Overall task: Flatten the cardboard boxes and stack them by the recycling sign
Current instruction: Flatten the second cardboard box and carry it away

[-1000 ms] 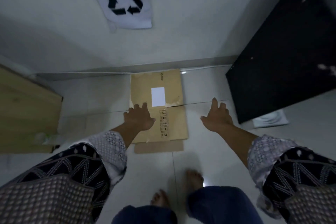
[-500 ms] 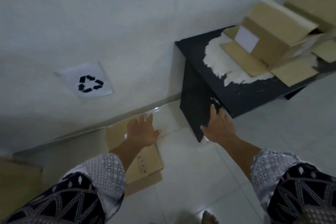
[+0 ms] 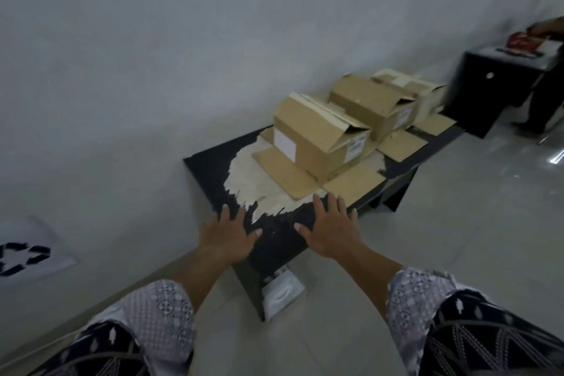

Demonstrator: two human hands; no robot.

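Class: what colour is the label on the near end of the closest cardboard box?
Plain white label, seen best in the head view.

Loose dark sleeves (image 3: 488, 345) with white zigzag lines, pale tile-print cuffs (image 3: 161, 314).

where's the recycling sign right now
In the head view the recycling sign is at the far left edge, low on the wall, to the left of the left hand and the black table.
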